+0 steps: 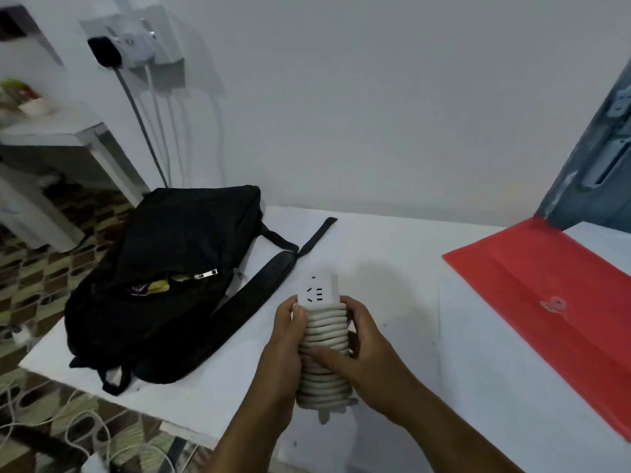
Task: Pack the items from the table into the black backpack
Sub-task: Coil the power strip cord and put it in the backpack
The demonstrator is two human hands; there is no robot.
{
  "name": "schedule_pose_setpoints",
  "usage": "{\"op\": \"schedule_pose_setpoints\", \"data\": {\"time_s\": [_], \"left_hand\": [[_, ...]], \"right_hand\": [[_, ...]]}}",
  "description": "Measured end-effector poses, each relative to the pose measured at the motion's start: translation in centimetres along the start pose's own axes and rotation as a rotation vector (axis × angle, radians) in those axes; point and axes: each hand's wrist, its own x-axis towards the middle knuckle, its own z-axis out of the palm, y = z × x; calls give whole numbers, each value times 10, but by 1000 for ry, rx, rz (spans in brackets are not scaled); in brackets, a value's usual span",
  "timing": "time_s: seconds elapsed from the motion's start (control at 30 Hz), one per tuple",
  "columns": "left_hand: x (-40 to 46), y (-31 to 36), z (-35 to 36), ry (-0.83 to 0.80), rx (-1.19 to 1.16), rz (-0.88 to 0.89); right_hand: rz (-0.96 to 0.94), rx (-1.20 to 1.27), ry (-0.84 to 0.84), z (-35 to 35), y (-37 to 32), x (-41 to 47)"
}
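Note:
A white power strip (322,331) with its cord coiled tightly round it is held above the white table (392,254). My left hand (285,346) grips its left side, fingers curled round the coils. My right hand (358,349) holds the right side, thumb lying across the coils. The black backpack (164,285) lies flat at the table's left end. Its zipper is partly open and yellow and purple items show inside. Its straps trail toward the middle of the table.
A red folder (546,295) lies on the right part of the table. Plugs and cables (136,52) hang from a wall socket behind the backpack. Loose white cords lie on the patterned floor (44,271) at the left, next to a white shelf (68,141).

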Motion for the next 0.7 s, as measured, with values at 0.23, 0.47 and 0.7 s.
{"op": "schedule_pose_setpoints", "data": {"time_s": [0.23, 0.47, 0.7], "left_hand": [[-8, 8, -76, -66, -157, 18], [14, 20, -244, -61, 934, 302], [64, -7, -362, 10, 1320, 215]], "right_hand": [[-5, 125, 88, 83, -20, 17], [72, 70, 198, 184, -19, 39], [160, 17, 339, 245, -25, 34]]}}
